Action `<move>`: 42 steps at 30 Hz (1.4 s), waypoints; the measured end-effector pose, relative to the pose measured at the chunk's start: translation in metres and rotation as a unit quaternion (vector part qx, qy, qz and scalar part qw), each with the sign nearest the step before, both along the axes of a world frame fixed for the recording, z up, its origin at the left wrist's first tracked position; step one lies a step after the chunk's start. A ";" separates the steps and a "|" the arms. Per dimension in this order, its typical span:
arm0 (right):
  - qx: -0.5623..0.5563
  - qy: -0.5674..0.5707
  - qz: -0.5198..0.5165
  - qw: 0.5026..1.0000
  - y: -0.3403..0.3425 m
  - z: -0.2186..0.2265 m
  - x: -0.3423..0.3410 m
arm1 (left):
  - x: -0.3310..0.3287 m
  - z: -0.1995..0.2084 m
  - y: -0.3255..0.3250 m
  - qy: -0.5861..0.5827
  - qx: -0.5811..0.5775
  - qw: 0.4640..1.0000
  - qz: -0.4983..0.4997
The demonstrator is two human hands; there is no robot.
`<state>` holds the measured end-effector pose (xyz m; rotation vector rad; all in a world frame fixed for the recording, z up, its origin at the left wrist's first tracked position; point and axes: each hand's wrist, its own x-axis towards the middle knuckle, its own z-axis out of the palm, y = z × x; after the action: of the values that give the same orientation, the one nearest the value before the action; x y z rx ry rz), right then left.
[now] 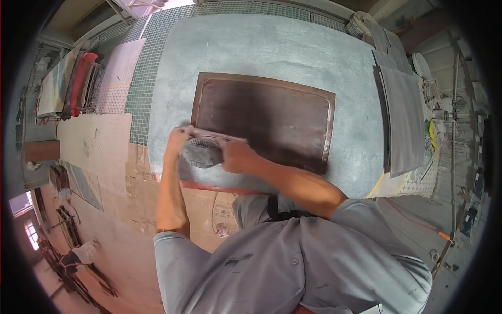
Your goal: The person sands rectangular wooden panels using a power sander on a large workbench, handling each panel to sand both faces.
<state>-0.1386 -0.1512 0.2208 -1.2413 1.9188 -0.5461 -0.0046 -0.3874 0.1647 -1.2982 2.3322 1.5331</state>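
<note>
A dark brown rectangular panel with a lighter border lies on the grey-blue tabletop. At its near left corner, a narrow pale bar reaches across the panel's edge. My left hand is closed around the bar's left end, beside the panel's corner. Over the panel's near edge, my right hand grips the other end, its fingers partly hidden. Between my hands and close to my body is a rounded, dusty grey thing with a ribbed rim; whether it joins the bar, I cannot tell.
Grey sheets stand along the table's right side. Green grating borders its left and far sides. Cardboard covers the floor at the left, and an orange cable runs along the floor at the right.
</note>
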 end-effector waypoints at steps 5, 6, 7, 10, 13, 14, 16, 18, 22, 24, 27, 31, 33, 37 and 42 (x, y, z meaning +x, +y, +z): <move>0.000 -0.025 -0.065 0.998 0.126 0.018 -0.060 | -0.088 -0.018 0.122 0.012 -0.209 0.943 -0.259; 0.069 -0.033 -0.087 0.993 0.155 0.029 -0.072 | -0.113 -0.006 0.156 -0.037 -0.169 0.935 -0.309; 0.134 -0.041 -0.102 0.985 0.183 0.039 -0.085 | -0.131 -0.011 0.194 -0.026 -0.137 0.952 -0.272; 0.089 0.020 -0.161 0.983 0.305 -0.016 -0.113 | -0.173 -0.007 0.290 0.047 -0.111 0.953 -0.279; 0.051 0.003 -0.157 0.986 0.336 -0.013 -0.132 | -0.193 0.024 0.326 0.031 -0.028 0.981 -0.191; 0.068 0.019 -0.149 0.986 0.333 -0.017 -0.134 | -0.193 0.031 0.327 0.026 -0.020 0.985 -0.167; 0.102 0.047 -0.135 0.985 0.317 -0.030 -0.129 | -0.182 0.017 0.300 -0.012 -0.041 0.980 -0.192; 0.163 0.028 -0.101 0.981 0.240 0.017 -0.110 | -0.155 0.021 0.256 -0.034 -0.060 0.992 -0.108; 0.144 0.034 -0.032 0.988 0.118 0.027 -0.071 | -0.090 0.005 0.146 -0.019 -0.136 0.989 -0.050; 0.081 0.022 -0.009 0.996 0.071 0.018 -0.051 | -0.059 -0.001 0.093 -0.019 -0.169 0.985 -0.023; 0.024 -0.037 0.017 0.999 0.006 0.004 -0.023 | -0.006 -0.025 0.014 0.040 -0.129 0.991 0.019; -0.063 -0.022 -0.008 0.998 -0.051 -0.028 0.021 | 0.015 0.008 -0.043 0.006 -0.170 0.985 0.006; -0.059 -0.015 0.003 0.998 -0.062 -0.023 0.021 | 0.013 0.008 -0.061 -0.019 -0.155 0.988 0.007; -0.062 -0.031 -0.022 0.997 -0.027 -0.027 -0.009 | -0.024 0.004 -0.031 0.010 -0.117 0.993 -0.010; 0.078 -0.084 -0.064 0.991 0.091 0.025 -0.075 | -0.108 0.006 0.098 -0.016 -0.161 0.983 -0.087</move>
<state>-0.2137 -0.0605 0.2461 -0.9490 1.8685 -0.5382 -0.1124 -0.2893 0.1707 -1.1234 2.6713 1.1119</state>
